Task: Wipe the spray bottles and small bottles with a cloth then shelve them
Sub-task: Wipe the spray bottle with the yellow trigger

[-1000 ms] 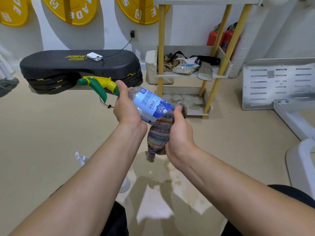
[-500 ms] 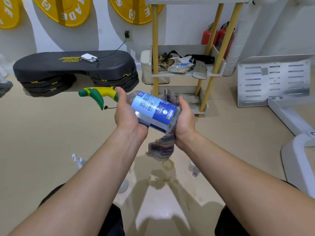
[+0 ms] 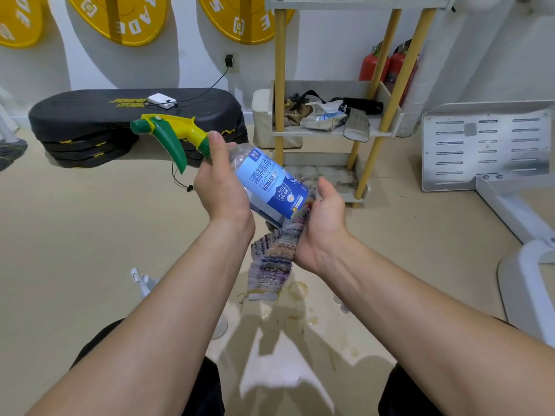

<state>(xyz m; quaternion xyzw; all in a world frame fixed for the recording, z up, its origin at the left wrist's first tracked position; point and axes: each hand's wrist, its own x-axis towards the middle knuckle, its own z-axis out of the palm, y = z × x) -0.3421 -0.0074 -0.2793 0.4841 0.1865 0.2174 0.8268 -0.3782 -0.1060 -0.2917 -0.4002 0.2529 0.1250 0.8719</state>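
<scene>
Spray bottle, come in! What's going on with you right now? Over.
Left hand grips spray bottle by the neck. Right hand holds striped cloth against its base. Bottle tilted, not yet shelved; middle shelf cluttered.

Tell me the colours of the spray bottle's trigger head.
The trigger head is yellow, with a green nozzle and green lever; head view.

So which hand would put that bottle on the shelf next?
Probably the left hand: it grips the bottle by the neck. The right hand holds the cloth against the bottle's base, so it is busy.
</scene>
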